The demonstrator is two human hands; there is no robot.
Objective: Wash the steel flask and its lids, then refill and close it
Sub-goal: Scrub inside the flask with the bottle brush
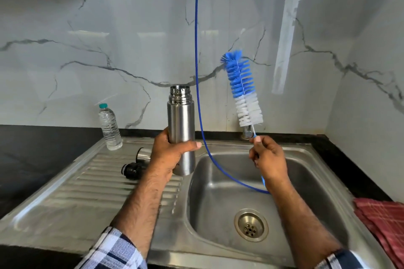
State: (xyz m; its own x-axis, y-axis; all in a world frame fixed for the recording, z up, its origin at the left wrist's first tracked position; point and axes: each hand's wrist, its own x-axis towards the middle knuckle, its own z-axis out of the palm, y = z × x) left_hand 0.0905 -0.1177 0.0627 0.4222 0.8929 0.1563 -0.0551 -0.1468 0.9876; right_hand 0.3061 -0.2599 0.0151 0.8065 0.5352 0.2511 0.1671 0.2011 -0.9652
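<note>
My left hand (170, 153) grips the steel flask (181, 122) around its lower body, holding it upright and uncapped above the sink's left rim. My right hand (269, 159) holds the handle of a bottle brush (242, 89), whose blue and white bristle head points up, to the right of the flask's mouth and apart from it. On the ribbed drainboard behind my left wrist lie a steel cup lid (143, 155) and a black inner lid (132, 170).
The steel sink (218, 183) with its drain (251, 224) lies below my hands. A thin blue hose (197, 50) hangs from above into the basin. A small plastic water bottle (109, 126) stands at the back left. A red checked cloth (384, 223) lies at right.
</note>
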